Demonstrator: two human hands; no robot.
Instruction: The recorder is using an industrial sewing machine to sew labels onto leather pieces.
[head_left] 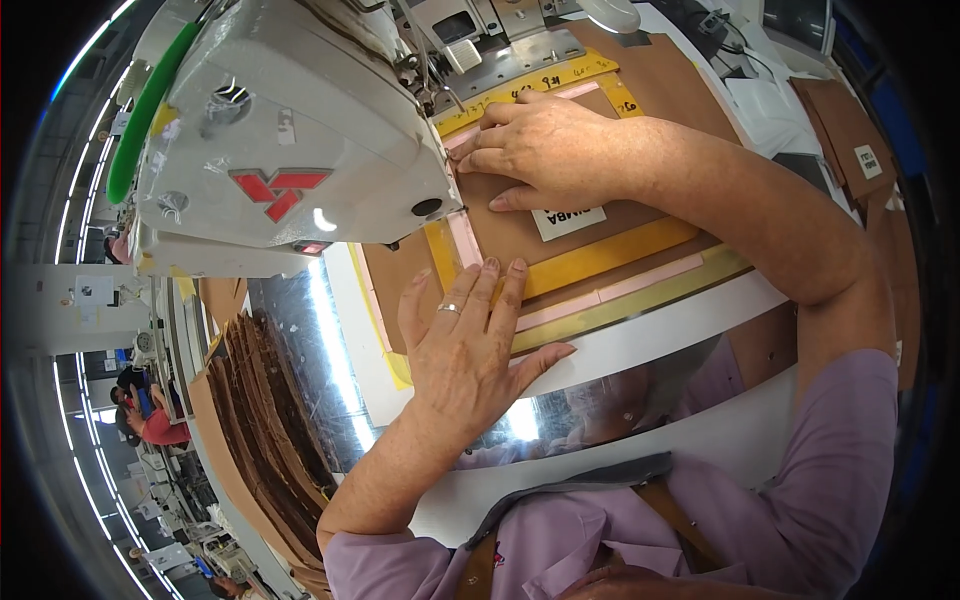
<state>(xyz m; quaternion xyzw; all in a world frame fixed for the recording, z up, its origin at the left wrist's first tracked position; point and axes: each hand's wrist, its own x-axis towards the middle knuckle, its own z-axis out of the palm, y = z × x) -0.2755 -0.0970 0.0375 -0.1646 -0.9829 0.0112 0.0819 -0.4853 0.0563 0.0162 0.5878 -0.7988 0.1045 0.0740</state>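
Note:
My left hand (462,352) lies with spread fingers, its fingertips on the near left corner of a yellow frame template (610,258). A brown leather-like panel (505,235) shows inside that frame, with a white printed label (570,222) on it. Across the panel rests my right hand (560,150), palm down and fingers stretched apart, the tips close to the sewing machine head (300,150). Pink strips (590,300) run along the template's edges. Neither hand grips anything. The machine head hides part of the frame's left side, and I cannot make out the needle.
A tall stack of brown pieces (262,420) stands left of the shiny metal table plate (300,330). More brown panels (838,140) lie at the far right. A green handle (150,110) sticks out beside the machine head. Other people sit farther off at left.

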